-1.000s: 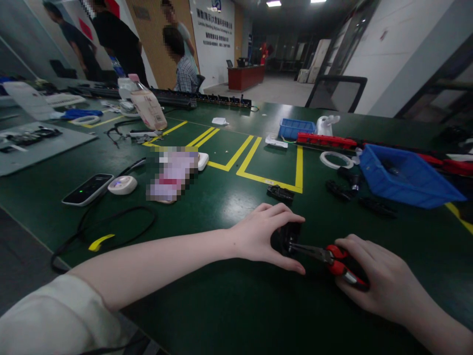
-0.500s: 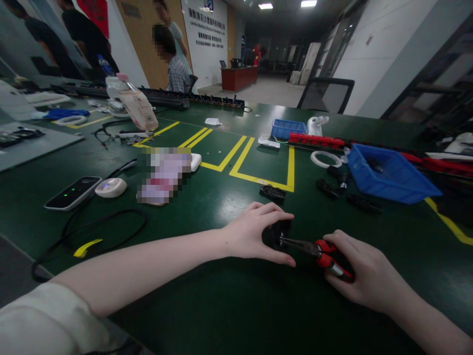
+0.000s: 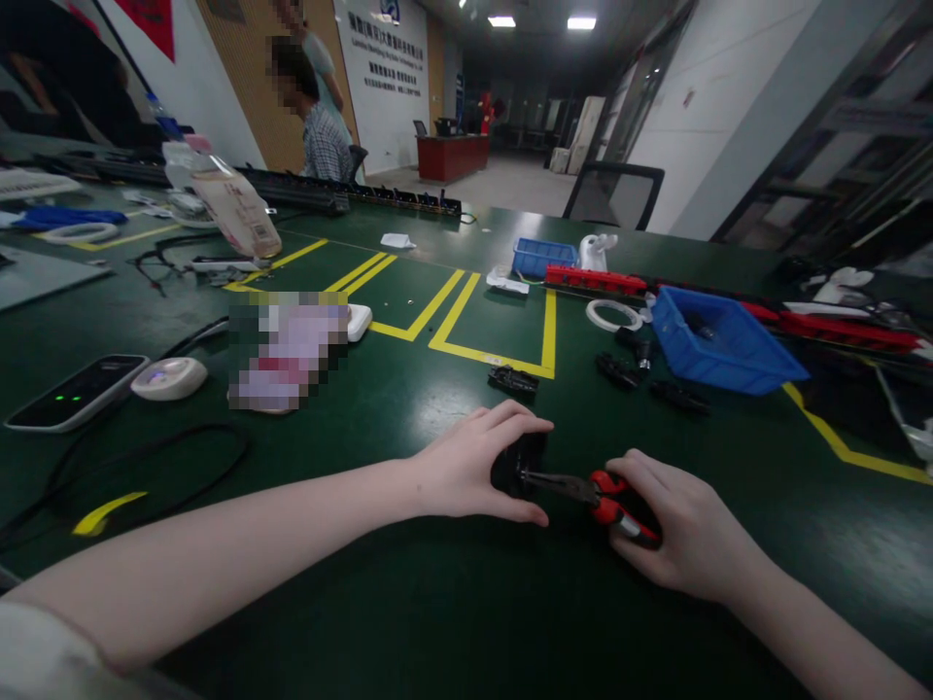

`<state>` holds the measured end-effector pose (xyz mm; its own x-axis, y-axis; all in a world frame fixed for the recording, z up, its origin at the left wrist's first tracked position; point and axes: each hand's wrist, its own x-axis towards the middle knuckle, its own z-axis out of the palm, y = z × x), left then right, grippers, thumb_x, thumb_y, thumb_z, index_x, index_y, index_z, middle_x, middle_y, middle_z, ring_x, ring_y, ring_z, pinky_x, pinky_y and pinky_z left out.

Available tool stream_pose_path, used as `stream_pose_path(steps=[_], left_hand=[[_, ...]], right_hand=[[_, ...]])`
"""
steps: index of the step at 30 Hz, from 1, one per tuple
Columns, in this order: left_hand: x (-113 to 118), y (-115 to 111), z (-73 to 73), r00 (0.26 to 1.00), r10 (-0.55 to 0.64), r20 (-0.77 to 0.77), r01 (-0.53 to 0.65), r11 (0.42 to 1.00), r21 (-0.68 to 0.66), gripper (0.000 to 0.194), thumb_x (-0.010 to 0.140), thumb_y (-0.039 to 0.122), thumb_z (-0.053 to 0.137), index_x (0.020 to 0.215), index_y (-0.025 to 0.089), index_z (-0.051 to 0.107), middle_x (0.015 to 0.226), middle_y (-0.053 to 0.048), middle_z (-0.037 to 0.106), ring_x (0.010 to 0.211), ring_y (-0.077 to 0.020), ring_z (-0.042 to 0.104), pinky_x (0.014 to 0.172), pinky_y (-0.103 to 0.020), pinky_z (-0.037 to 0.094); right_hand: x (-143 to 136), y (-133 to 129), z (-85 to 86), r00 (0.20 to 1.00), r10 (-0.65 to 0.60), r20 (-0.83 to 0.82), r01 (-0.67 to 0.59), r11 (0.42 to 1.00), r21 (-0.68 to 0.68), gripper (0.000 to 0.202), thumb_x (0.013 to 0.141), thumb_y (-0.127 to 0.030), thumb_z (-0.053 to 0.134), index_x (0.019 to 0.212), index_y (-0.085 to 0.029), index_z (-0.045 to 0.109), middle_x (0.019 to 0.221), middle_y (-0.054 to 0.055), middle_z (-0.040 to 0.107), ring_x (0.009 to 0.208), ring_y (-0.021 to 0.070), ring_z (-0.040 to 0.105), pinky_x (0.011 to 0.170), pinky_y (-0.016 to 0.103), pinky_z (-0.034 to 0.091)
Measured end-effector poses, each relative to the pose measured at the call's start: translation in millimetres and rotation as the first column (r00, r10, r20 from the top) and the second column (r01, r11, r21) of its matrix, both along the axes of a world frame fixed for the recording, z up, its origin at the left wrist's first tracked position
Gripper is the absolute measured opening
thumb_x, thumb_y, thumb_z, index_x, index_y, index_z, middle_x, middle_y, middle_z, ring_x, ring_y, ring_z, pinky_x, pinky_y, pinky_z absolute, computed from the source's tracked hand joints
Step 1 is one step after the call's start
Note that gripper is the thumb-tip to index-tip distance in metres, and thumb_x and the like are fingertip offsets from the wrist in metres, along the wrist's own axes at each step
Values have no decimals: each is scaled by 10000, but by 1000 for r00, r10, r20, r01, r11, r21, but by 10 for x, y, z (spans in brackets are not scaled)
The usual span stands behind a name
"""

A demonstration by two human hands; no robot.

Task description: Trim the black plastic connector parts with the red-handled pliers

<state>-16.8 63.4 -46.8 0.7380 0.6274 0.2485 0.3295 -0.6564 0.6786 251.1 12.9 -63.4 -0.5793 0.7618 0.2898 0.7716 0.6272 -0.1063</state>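
Note:
My left hand [image 3: 463, 465] curls its fingers and thumb around a small black part [image 3: 516, 462] on the green table; its exact kind cannot be made out. In my right hand [image 3: 689, 530] are needle-nose pliers [image 3: 606, 498] with red and black handles. The tips of the pliers point left and meet the black part between my left thumb and fingers. Whether the jaws grip it is too dark to tell. Another black part [image 3: 513, 380] lies just beyond my left hand.
Right of centre are several black pieces [image 3: 618, 370], a white ring [image 3: 613, 314] and a blue bin [image 3: 718, 340]. A phone [image 3: 288, 355], a pale round device [image 3: 169, 378] and a black cable [image 3: 244, 437] lie left. Behind stands a bottle [image 3: 237, 206]. People are in the background.
The whole view has shifted, so table objects and both hands appear farther left. The grip on the black part and the pliers looks the same.

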Motion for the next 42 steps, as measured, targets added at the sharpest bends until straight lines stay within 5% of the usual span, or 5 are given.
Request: stream_pose_path(steps=[13,21,31,42], left_hand=[[15,-2,3,985,156,72,-153,987,-49,789,621,467,788,1275,255,402,1242,-86,410,1089,-261,487,857,-411,491],[14,28,73,965,261,-18,-262,963,-63,566,617,522,765,1018,197,532,1035,-48,566,905,-227,551,741,-358,465],[15,34,72,964,239,-113,-239,971,9,424,671,515,731,935,210,600,899,11,662,826,-196,594,787,-343,417],[16,23,109,970,157,-186,-156,988,22,454,816,451,632,1198,220,547,996,-18,684,785,-168,614,791,-315,423]], right_hand=[[-48,-39,28,996,-85,-26,85,996,9,327,709,-249,529,1025,-174,496,891,72,602,732,180,597,638,300,486],[-46,-37,17,992,-126,-10,126,990,68,323,703,-271,546,1002,-153,524,880,88,612,733,198,604,630,315,493],[-51,-31,29,988,-155,9,154,984,88,332,678,-276,566,984,-148,542,877,91,634,720,202,627,622,322,514],[-66,-15,53,966,-257,-25,256,966,-19,305,703,-313,556,976,-177,552,860,57,638,683,180,622,591,300,507]])
